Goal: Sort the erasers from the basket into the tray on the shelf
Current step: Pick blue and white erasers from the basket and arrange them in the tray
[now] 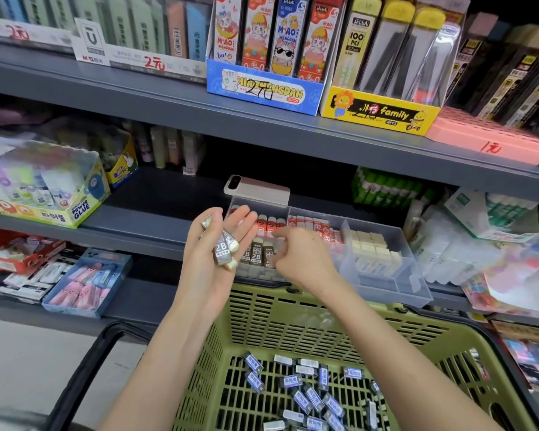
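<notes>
Head view is showing a handful of small brown-and-silver paper-sleeved 2B erasers [223,251] lying in the left hand [199,256]. That hand is hovering palm-up, fingers loosely extended and cradling rather than clenching, just in front of the clear plastic divided tray [395,289]. It is probably serving as a ready supply, so that the other hand is only making short trips. At least four erasers are showing in the palm, and others may be hiding underneath.

The right hand [299,255] is reaching into the tray's front-left compartment with its fingers curled. Blur is making it impossible to tell whether they are pinching an eraser. Beside its fingertips three matching brown-sleeved erasers [257,254] are standing upright in a row, packed labels-forward to save space.

The tray is sitting at the front edge of the grey metal shelf [143,225], within easy reach. Red-and-white sleeved erasers [308,226] are filling its two rear compartments, and plain cream block erasers [371,247], roughly eight, are occupying its right side.

Below the shelf's front edge, the green slotted plastic basket [293,321] is holding about twenty loose blue-sleeved erasers [311,399], which are lying scattered.
</notes>
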Motion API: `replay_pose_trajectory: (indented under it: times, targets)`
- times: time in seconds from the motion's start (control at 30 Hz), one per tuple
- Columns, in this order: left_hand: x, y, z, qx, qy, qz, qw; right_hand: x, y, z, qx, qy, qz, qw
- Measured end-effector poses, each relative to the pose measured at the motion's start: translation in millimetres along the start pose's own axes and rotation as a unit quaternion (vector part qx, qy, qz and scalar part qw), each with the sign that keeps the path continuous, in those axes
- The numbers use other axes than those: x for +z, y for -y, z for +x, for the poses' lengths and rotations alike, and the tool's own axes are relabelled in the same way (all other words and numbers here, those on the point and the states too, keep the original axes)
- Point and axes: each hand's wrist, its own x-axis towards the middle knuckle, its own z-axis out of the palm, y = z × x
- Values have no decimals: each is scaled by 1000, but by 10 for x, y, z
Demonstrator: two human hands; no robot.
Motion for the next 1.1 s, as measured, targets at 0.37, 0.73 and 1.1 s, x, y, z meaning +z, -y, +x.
replay_pose_trajectory:
  times: [0.37,0.73,1.1]
  targets:
    - [46,20,4,-57,32,-26,998,-106,75,-136,-62,-153,77,983]
    - [69,44,-28,-28,30,37,998,-262,160,-138,58,4,391,918]
    - [67,-14,-37,12,-113,150,982,-463,-150,178,-44,56,123,990]
